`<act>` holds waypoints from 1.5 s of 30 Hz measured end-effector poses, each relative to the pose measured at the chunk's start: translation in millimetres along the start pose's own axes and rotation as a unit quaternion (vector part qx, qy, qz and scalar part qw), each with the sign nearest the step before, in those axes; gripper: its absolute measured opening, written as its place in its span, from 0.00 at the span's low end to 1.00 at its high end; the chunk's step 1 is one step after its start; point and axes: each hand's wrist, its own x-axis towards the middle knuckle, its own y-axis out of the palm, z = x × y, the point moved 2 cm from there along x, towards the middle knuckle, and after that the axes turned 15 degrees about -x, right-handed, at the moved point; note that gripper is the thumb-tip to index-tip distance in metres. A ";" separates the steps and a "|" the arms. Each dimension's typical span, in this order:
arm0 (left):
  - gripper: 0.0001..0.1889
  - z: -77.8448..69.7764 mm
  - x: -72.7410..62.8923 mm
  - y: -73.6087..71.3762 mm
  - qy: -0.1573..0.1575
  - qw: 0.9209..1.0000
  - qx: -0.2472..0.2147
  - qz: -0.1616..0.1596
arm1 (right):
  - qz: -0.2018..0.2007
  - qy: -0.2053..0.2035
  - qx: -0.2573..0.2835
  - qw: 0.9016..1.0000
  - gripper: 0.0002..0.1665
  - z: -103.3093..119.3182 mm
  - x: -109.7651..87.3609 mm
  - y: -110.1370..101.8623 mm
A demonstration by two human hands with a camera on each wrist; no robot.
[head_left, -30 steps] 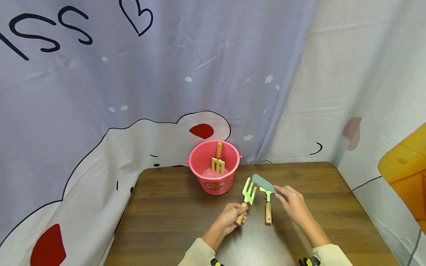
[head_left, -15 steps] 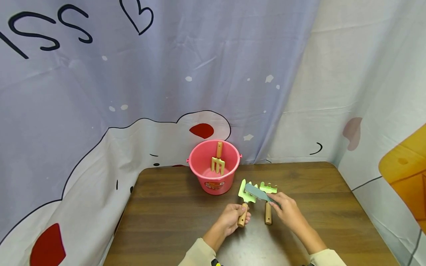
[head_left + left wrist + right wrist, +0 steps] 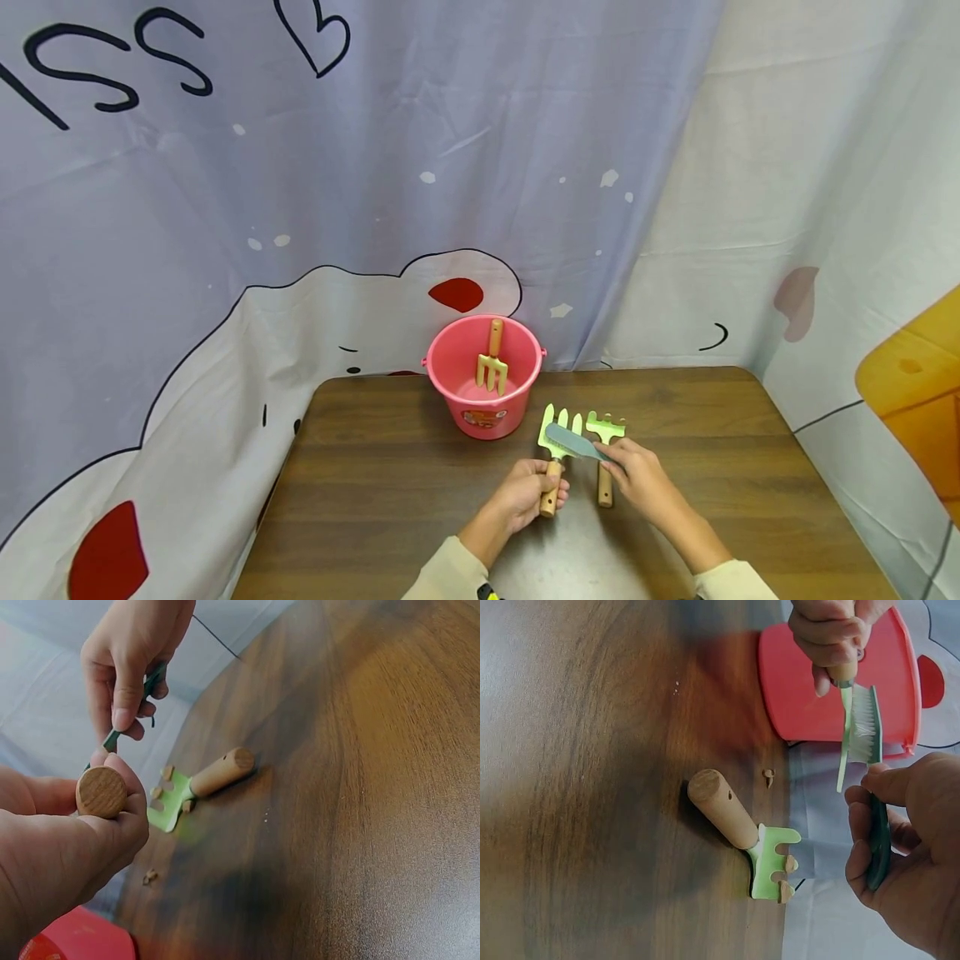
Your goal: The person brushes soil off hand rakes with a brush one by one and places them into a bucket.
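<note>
My left hand grips the wooden handle of a light-green garden fork, tines pointing away from me. In my right hand is a grey-green brush, pinched by its handle. The right wrist view shows the brush's white bristles against the face of the fork. On the table below the brush lies a green hand rake with a wooden handle. Brown lumps stick to its teeth.
A pink bucket stands at the table's back edge, with a yellowish-green fork inside, handle up. A small brown crumb lies on the wooden table. A printed curtain hangs behind.
The brush has moved left and down, from above the rake onto the fork's tines. The fork has turned its face up, and the rake's teeth have come into view.
</note>
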 end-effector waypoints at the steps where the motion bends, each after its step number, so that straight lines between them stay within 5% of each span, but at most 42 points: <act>1: 0.14 -0.1 0.0 0.4 0.000 1.000 -0.001 0.002 | -0.004 -0.004 -0.005 1.000 0.19 -0.4 0.8 0.7; 25: 0.14 2.6 -6.1 -0.3 -0.005 0.999 0.024 0.025 | 0.016 0.040 -0.077 0.996 0.15 -19.0 26.9 10.7; 45: 0.14 1.9 -7.4 -2.2 0.011 0.999 0.018 0.026 | 0.009 0.084 -0.052 0.995 0.16 -36.5 40.3 -6.1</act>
